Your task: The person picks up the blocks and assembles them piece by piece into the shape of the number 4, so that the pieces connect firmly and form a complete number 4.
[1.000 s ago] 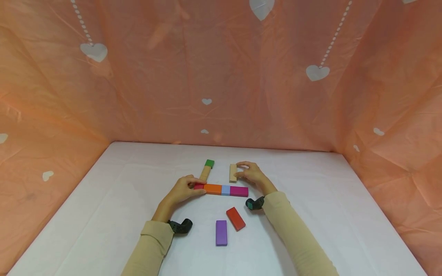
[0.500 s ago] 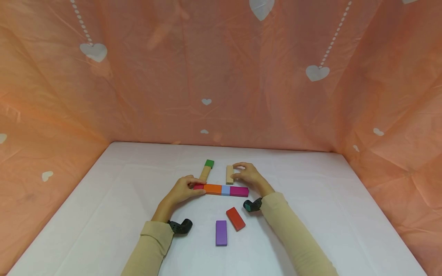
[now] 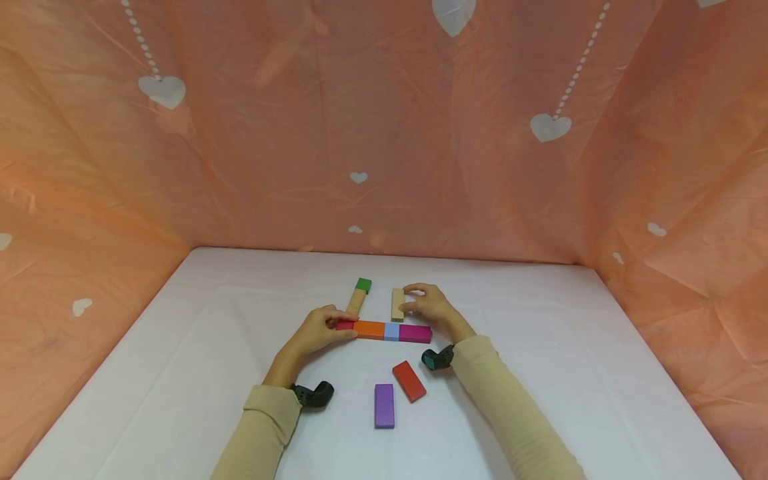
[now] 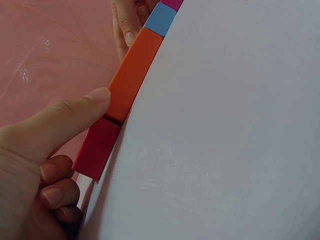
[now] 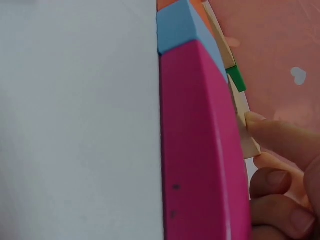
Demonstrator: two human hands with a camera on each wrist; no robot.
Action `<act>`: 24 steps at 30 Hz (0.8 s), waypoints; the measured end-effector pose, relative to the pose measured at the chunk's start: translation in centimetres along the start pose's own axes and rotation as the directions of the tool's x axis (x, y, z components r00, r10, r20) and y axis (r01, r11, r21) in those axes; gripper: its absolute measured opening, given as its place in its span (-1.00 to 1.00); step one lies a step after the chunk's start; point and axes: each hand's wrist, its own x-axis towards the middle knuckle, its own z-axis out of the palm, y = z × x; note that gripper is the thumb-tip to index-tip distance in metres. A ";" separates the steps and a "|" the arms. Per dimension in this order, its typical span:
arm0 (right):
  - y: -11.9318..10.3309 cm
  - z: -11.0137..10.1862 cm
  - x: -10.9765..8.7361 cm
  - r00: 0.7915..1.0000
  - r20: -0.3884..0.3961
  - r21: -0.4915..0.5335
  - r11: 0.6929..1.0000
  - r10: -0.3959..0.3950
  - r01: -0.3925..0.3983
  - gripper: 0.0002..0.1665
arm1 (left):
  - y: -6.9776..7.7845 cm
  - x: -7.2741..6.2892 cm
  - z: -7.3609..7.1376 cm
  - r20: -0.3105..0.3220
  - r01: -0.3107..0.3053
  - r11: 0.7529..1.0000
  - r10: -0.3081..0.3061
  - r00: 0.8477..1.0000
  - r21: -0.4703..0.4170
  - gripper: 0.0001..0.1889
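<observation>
In the head view a row of blocks lies across the table: a crimson block (image 4: pixel 97 147), an orange block (image 3: pixel 369 330), a light-blue block (image 3: pixel 391 331) and a magenta block (image 3: pixel 415 333). My left hand (image 3: pixel 319 330) grips the row's left end, its thumb at the crimson-orange seam and index finger on the far side, partly covering the crimson block. Behind the row, my right hand (image 3: pixel 433 303) holds a plain wooden block (image 3: pixel 398 305) by its right side between thumb and index finger. Another plain wooden block (image 3: pixel 357 303) slants back from the left end, topped by a green block (image 3: pixel 363 285).
Nearer the front lie a red block (image 3: pixel 409 381), set at an angle, and a purple block (image 3: pixel 385 406). White cloth covers the table (image 3: pixel 528 373). An orange curtain with pale hearts (image 3: pixel 384 133) encloses the back and sides.
My right hand has slid the plain wooden block left and slightly nearer to the row. The left hand keeps its place at the row's left end.
</observation>
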 end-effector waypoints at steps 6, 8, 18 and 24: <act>0.0 0.0 -0.1 1.000 -0.009 -0.036 0.999 -0.016 0.016 -0.39 | 0.0 0.0 0.0 -0.006 -0.011 1.000 0.011 1.000 0.005 -0.68; 0.0 0.1 0.0 1.000 -0.008 -0.027 1.000 -0.014 0.014 -0.39 | -0.1 0.0 0.0 -0.008 -0.013 1.000 0.014 1.000 0.008 -0.68; -0.1 0.4 0.2 1.000 -0.021 -0.027 1.000 -0.013 0.012 -0.39 | -0.4 -0.1 0.2 -0.041 -0.082 0.996 0.081 0.996 -0.026 -0.67; -0.2 0.5 0.2 1.000 -0.021 -0.032 0.999 -0.012 0.012 -0.39 | -0.4 -0.1 0.2 -0.038 -0.079 0.997 0.078 0.996 -0.024 -0.67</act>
